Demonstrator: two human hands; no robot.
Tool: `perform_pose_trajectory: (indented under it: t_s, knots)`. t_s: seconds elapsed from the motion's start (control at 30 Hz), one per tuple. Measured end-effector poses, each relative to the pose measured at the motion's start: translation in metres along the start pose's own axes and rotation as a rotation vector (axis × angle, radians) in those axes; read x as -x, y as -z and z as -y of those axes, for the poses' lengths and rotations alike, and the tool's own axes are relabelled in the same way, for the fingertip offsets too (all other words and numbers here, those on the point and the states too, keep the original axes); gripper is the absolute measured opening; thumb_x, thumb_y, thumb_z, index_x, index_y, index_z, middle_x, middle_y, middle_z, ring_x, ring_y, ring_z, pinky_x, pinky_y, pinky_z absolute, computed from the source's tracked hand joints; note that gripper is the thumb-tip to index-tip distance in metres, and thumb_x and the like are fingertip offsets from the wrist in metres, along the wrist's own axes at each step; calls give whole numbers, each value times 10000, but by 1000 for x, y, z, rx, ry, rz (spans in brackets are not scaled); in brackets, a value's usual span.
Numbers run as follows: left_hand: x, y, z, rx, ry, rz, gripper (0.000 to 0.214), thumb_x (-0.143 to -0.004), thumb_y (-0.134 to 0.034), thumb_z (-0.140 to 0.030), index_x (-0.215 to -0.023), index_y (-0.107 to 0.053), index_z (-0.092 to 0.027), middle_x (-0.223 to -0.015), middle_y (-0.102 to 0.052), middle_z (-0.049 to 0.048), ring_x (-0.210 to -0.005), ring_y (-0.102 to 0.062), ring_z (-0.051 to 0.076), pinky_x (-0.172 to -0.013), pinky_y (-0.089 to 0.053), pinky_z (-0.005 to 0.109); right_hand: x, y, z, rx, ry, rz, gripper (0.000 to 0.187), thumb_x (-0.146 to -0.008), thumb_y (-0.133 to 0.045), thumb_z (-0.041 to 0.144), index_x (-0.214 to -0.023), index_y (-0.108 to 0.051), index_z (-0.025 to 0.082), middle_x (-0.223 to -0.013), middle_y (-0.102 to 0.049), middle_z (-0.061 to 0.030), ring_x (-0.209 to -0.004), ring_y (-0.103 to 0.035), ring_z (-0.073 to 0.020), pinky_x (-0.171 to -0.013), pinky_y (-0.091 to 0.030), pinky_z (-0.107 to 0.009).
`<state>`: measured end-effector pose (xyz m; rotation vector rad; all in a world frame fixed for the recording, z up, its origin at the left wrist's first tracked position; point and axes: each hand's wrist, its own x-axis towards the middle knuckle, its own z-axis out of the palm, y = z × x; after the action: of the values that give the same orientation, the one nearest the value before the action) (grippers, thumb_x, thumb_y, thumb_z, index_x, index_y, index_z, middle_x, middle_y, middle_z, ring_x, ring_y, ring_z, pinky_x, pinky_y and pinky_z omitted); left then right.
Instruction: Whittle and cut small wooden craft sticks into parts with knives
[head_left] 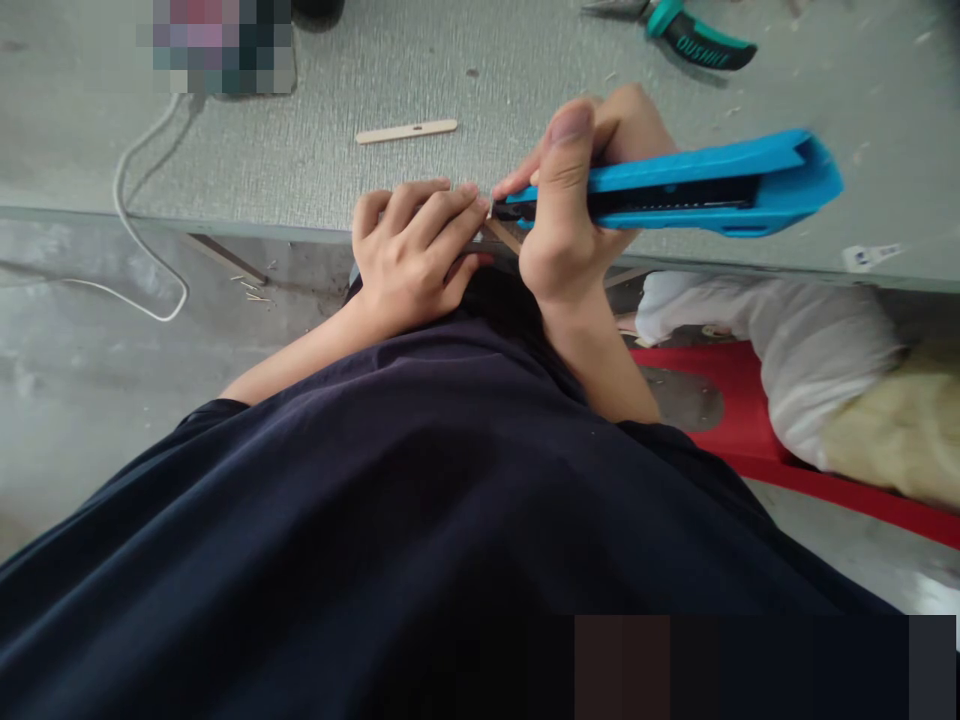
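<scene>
My right hand [574,205] is closed around a blue utility knife [787,185], its thumb on top and the handle pointing right. The knife's dark front end meets the fingertips of my left hand [412,240] at the table's near edge. My left hand lies palm down with bent fingers, pressing on a thin wooden stick [504,236]. Only a short piece of that stick shows between the hands; the rest is hidden under the left fingers. Just beyond them, a pale craft stick [406,132] with a small dark mark lies flat on the table.
On the grey textured table [315,150] lie teal-and-black pliers [701,38] at the far right. A white cable [120,185] hangs over the front edge at left. Below on the right, a red stool [739,400] stands near white and tan cloth [832,370].
</scene>
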<state>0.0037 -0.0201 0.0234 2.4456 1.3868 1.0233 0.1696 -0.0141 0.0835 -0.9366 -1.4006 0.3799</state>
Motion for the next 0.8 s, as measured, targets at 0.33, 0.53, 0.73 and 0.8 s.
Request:
perform_pose_trajectory:
  t_s: [0.33,0.53,0.73,0.8]
  knots:
    - [-3,5,-5,56,44,44,498,-977,-599,-629,-1385,-702,-364,-1460,-733,43,-1458,-603,416,-1267,-293,644,4,2,3,97,-74,0,671,-987,-434,874,-693,-499,274,-705,-538,-12,-676,-612,-169,-789,-620,-410]
    - [-3,5,-3,35,14,39,485,-1008,-560,-624,-1400,-688,-370,-1460,-731,42,-1446,-618,409,-1250,-315,646,6,3,2,131,-37,-29,655,-1017,-426,839,-699,-517,274,-707,-560,-21,-689,-646,-181,-801,-629,-431]
    - [-2,1,-2,-7,0,21,522,-989,-579,-639,-1431,-673,-377,-1470,-728,42,-1432,-621,408,-1227,-336,640,7,5,-1,110,-56,-18,643,-1024,-450,820,-707,-541,267,-725,-578,-33,-758,-698,-204,-830,-644,-447]
    - [-2,0,-1,-16,-7,11,518,-997,-561,-649,-1428,-673,-386,-1462,-732,39,-1424,-630,404,-1219,-345,643,8,5,-1,117,-91,-6,663,-1015,-423,843,-710,-537,265,-732,-580,-38,-793,-707,-212,-826,-644,-439]
